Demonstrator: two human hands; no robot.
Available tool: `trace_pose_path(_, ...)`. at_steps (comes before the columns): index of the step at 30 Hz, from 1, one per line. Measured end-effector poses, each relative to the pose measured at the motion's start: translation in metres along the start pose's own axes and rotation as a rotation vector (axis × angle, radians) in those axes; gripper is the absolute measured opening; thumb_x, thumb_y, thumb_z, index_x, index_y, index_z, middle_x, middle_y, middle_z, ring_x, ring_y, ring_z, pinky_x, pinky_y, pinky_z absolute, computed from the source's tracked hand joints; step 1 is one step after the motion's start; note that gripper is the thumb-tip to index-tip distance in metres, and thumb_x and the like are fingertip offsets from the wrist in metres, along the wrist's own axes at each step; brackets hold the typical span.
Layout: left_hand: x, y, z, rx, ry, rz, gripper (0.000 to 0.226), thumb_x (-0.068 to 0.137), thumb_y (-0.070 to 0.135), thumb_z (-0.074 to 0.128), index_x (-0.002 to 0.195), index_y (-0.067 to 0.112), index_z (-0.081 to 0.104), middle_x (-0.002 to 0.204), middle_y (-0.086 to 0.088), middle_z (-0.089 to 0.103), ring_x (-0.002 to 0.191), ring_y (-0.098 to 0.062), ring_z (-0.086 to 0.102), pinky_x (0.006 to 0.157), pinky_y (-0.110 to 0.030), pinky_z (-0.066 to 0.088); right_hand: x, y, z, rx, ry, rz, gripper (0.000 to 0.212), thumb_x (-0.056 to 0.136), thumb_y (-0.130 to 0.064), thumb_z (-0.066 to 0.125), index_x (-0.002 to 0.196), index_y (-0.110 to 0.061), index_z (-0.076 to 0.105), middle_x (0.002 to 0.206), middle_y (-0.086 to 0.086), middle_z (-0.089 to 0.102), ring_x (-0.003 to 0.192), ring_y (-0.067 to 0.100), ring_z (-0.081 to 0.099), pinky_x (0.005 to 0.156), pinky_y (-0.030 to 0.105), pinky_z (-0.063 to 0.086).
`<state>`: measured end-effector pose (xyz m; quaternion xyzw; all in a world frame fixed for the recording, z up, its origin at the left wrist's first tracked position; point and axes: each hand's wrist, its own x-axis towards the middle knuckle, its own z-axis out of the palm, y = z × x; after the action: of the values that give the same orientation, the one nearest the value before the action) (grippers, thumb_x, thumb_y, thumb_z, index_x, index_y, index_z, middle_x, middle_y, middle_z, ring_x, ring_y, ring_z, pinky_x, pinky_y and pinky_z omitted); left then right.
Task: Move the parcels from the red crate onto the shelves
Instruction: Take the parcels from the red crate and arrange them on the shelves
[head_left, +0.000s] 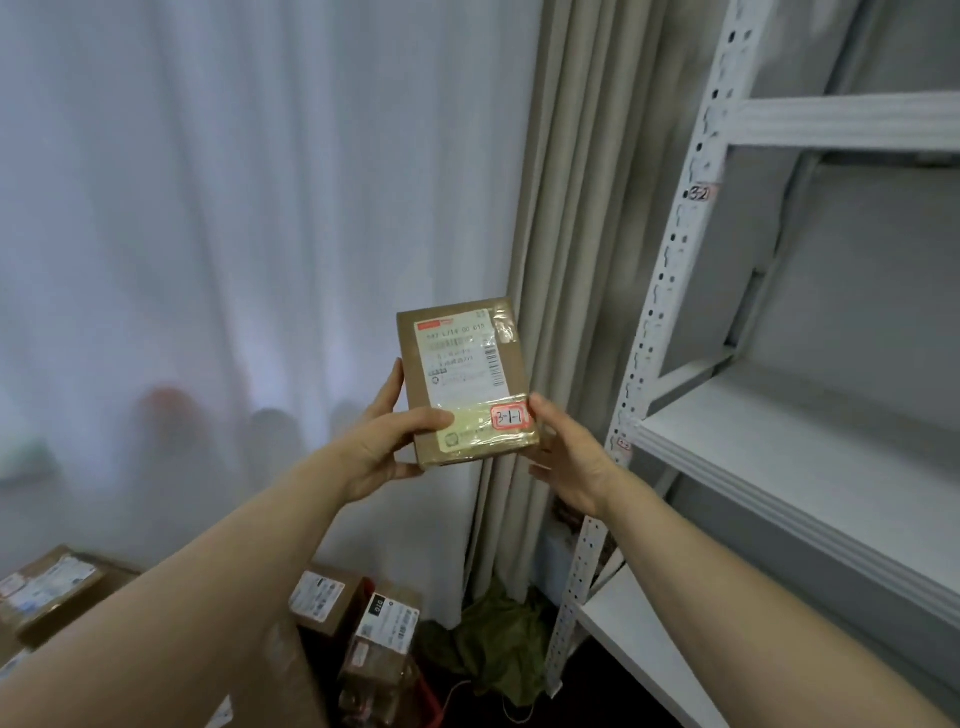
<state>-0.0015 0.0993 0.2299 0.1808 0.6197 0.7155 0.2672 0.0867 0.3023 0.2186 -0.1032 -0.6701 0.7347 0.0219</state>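
Observation:
A small brown cardboard parcel (462, 379) with a white shipping label and a red sticker marked "3-1-1" is held up in mid-air in front of the curtain. My left hand (384, 441) grips its lower left edge, thumb across the front. My right hand (566, 457) holds its lower right corner, fingers behind the box. White metal shelves (779, 457) stand to the right, the boards in view bare. Low down, several more parcels (358, 618) lie in the red crate (431, 701), of which only a rim shows.
A perforated white shelf upright (660, 312) with a "3-2" tag rises just right of the parcel. Beige curtain folds (566, 260) and a sheer white curtain (234, 234) hang behind. Another cardboard box (52, 587) sits at lower left. Green cloth (493, 639) lies on the floor.

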Motion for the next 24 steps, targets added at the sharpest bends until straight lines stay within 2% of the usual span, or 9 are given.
trace_pose_path(3,0.004,0.011,0.024,0.015,-0.036,0.027,0.095,0.066,0.017,0.079,0.140,0.051,0.030,0.114,-0.001,0.068,0.108,-0.025,0.063,0.089,-0.051,0.050,-0.011,-0.012,-0.017,-0.009,0.061,-0.048,0.080,0.044,-0.058,0.079,0.115,-0.026,0.057,0.106,-0.005,0.068,0.109,0.016,0.057,0.094,0.037,0.033)
trace_pose_path(5,0.008,0.020,0.042,0.017,-0.056,0.045,0.093,0.066,0.018,0.078,0.140,0.050,0.031,0.114,0.000,0.068,0.109,-0.024,0.062,0.091,-0.052,0.049,-0.020,-0.023,-0.028,-0.004,0.109,-0.103,0.070,0.056,-0.044,0.085,0.116,-0.023,0.056,0.103,-0.005,0.068,0.093,0.009,0.059,0.083,0.031,0.035)
trace_pose_path(7,0.012,0.030,0.060,0.018,-0.070,0.072,0.095,0.063,0.021,0.079,0.141,0.047,0.032,0.116,0.001,0.068,0.110,-0.023,0.062,0.091,-0.051,0.048,-0.029,-0.036,-0.041,-0.016,0.154,-0.170,0.065,0.059,-0.041,0.080,0.116,-0.018,0.059,0.100,-0.004,0.069,0.081,0.003,0.062,0.083,0.027,0.039)
trace_pose_path(10,0.019,0.053,0.091,0.017,-0.066,0.137,0.093,0.061,0.024,0.079,0.142,0.042,0.037,0.121,0.000,0.064,0.113,-0.022,0.059,0.094,-0.052,0.046,-0.044,-0.063,-0.063,-0.077,0.229,-0.291,0.058,0.055,-0.046,0.078,0.105,-0.017,0.067,0.103,0.000,0.073,0.101,0.014,0.065,0.102,0.034,0.043)
trace_pose_path(14,0.031,0.093,0.140,0.039,-0.121,0.268,0.076,0.071,0.019,0.078,0.137,0.041,0.046,0.119,-0.001,0.065,0.105,-0.016,0.064,0.078,-0.035,0.052,-0.065,-0.107,-0.098,-0.115,0.306,-0.435,0.058,0.065,-0.036,0.079,0.118,-0.020,0.064,0.106,-0.002,0.072,0.105,0.017,0.065,0.103,0.038,0.045)
trace_pose_path(18,0.046,0.136,0.198,0.084,-0.128,0.425,0.082,0.061,0.016,0.082,0.136,0.024,0.051,0.109,0.001,0.071,0.101,-0.015,0.067,0.096,-0.035,0.050,-0.089,-0.152,-0.140,-0.183,0.418,-0.561,0.069,0.077,-0.028,0.077,0.139,-0.023,0.047,0.122,0.000,0.065,0.114,0.015,0.061,0.101,0.035,0.048)
trace_pose_path(20,0.051,0.156,0.229,0.100,-0.151,0.481,0.071,0.070,0.009,0.078,0.135,0.021,0.052,0.108,0.003,0.071,0.099,-0.014,0.068,0.089,-0.032,0.054,-0.105,-0.175,-0.156,-0.202,0.458,-0.629,0.066,0.081,-0.022,0.073,0.141,-0.021,0.045,0.127,0.002,0.062,0.115,0.014,0.059,0.092,0.024,0.052)
trace_pose_path(22,0.053,0.173,0.259,0.110,-0.155,0.528,0.064,0.076,0.007,0.074,0.134,0.019,0.052,0.111,0.002,0.070,0.100,-0.015,0.067,0.086,-0.034,0.056,-0.121,-0.198,-0.168,-0.240,0.495,-0.699,0.057,0.084,-0.013,0.070,0.137,-0.020,0.049,0.123,0.001,0.064,0.109,0.013,0.062,0.077,0.014,0.053)
trace_pose_path(24,0.053,0.190,0.286,0.113,-0.162,0.571,0.059,0.079,0.005,0.072,0.133,0.018,0.053,0.111,-0.001,0.069,0.100,-0.019,0.067,0.085,-0.037,0.057,-0.136,-0.221,-0.180,-0.293,0.532,-0.764,0.053,0.085,-0.008,0.068,0.133,-0.021,0.050,0.116,0.000,0.066,0.102,0.011,0.063,0.071,0.010,0.050)
